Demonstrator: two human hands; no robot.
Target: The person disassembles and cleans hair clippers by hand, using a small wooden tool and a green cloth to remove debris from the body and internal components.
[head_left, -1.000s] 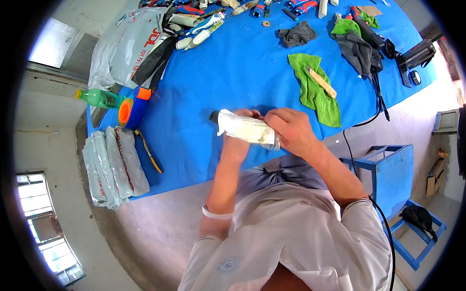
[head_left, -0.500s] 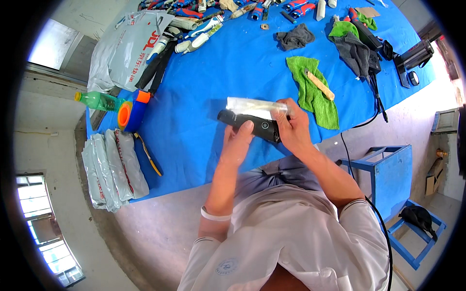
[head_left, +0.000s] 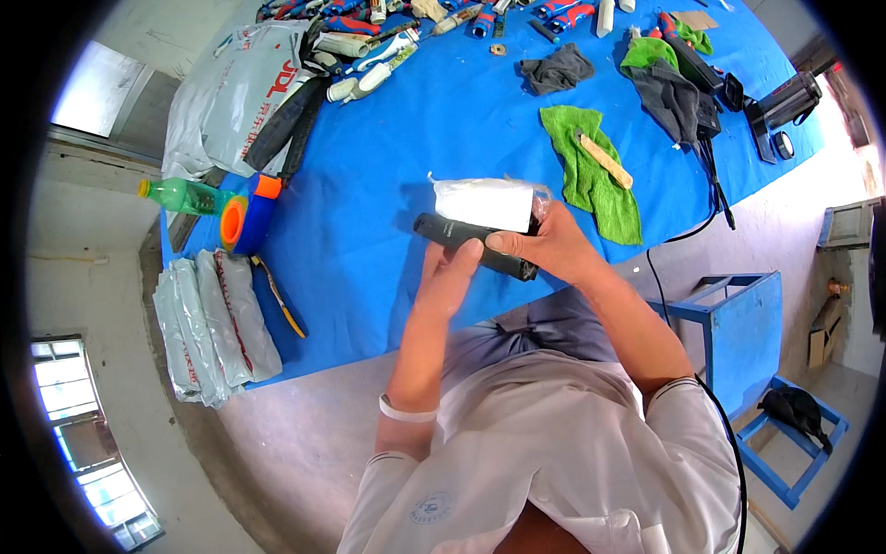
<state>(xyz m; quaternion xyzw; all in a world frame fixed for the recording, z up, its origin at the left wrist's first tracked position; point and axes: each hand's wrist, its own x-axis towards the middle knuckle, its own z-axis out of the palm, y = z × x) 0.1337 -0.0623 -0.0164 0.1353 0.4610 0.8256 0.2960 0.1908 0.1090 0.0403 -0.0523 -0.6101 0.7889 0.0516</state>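
Near the front edge of the blue-covered table (head_left: 346, 217), I hold a long black object (head_left: 459, 231), slightly tilted, between my hands. My left hand (head_left: 443, 282) grips it at its left and middle from below, with the thumb on top. My right hand (head_left: 554, 245) has its thumb on the black object and its other fingers round the right end of a white packet (head_left: 480, 200) in crinkled clear wrap, just behind the black object. A green cloth (head_left: 614, 208) with a pale wooden-handled item (head_left: 604, 162) lies beyond my right hand.
At the left lie folded grey mailers (head_left: 221, 323), a green bottle (head_left: 185, 197), a blue-orange container (head_left: 249, 222) and a large grey bag (head_left: 208, 102). Many tools crowd the back. Grey cloths (head_left: 554, 69), cables and a metal appliance (head_left: 784, 106) are at the right; a blue stool (head_left: 743, 332) stands below.
The white packet, earlier on top, has moved back, revealing the black object. My left thumb has come on top of it, and lately my right thumb has moved down onto it.
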